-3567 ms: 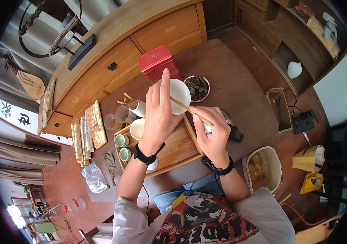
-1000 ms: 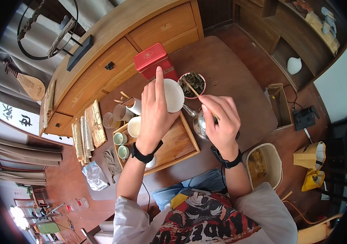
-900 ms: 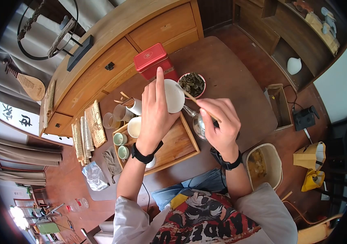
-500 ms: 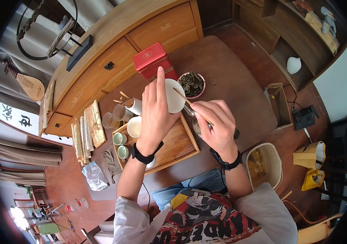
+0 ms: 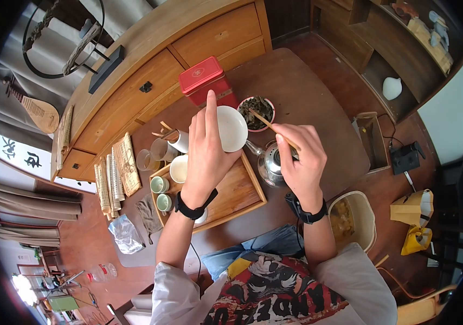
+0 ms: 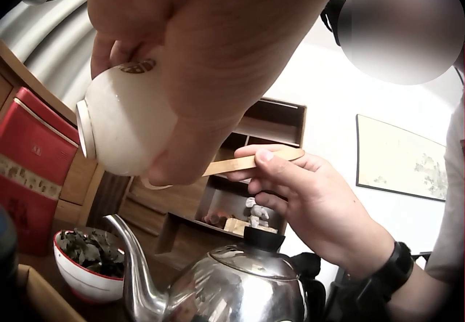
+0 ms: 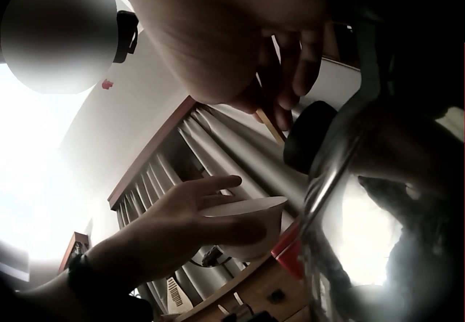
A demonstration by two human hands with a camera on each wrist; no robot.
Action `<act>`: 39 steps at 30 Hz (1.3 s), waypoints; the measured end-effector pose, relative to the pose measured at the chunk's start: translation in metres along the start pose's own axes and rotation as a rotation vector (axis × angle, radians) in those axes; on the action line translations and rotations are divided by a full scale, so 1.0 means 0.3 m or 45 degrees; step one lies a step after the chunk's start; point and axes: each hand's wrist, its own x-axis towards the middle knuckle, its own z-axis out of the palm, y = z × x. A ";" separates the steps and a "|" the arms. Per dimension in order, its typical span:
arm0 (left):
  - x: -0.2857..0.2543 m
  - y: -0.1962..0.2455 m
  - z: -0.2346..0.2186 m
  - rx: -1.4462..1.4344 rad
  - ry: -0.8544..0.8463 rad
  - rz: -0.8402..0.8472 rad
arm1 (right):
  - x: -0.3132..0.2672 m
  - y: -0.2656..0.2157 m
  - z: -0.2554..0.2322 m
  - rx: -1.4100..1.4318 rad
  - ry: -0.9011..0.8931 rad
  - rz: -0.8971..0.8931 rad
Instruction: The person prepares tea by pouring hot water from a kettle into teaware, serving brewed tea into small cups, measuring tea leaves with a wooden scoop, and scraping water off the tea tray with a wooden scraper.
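The left hand grips a white bowl, tilted with its mouth toward the right; in the left wrist view the thumb lies along the rim of the bowl. Pinched in the right hand is a thin wooden stick, whose tip is over the dark leaves in a red-rimmed bowl. Under the right hand stands a steel kettle; its spout points toward the white bowl. In the left wrist view the right hand holds the stick above the kettle.
A red tin stands behind the bowls. On the wooden tray are two green cups and a pale cup. Glasses, rolled scrolls and a plastic bag lie to the left. A bin stands at lower right.
The right hand has moved right, away from the white bowl, and the stick's tip has gone from that bowl to the leaves. More of the kettle shows. The left hand has hardly moved.
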 end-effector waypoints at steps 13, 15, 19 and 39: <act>-0.046 -0.020 -0.073 -0.012 0.004 -0.086 | 0.137 0.173 -0.185 0.414 -0.215 0.586; -0.054 -0.024 -0.083 -0.023 0.011 -0.102 | 0.188 0.261 -0.216 0.450 -0.358 0.607; -0.052 -0.019 -0.080 -0.052 0.042 -0.071 | 0.216 0.381 -0.164 0.488 -0.654 0.809; -0.077 -0.007 -0.093 -0.124 -0.004 -0.094 | 0.211 0.465 -0.137 0.346 -0.733 0.939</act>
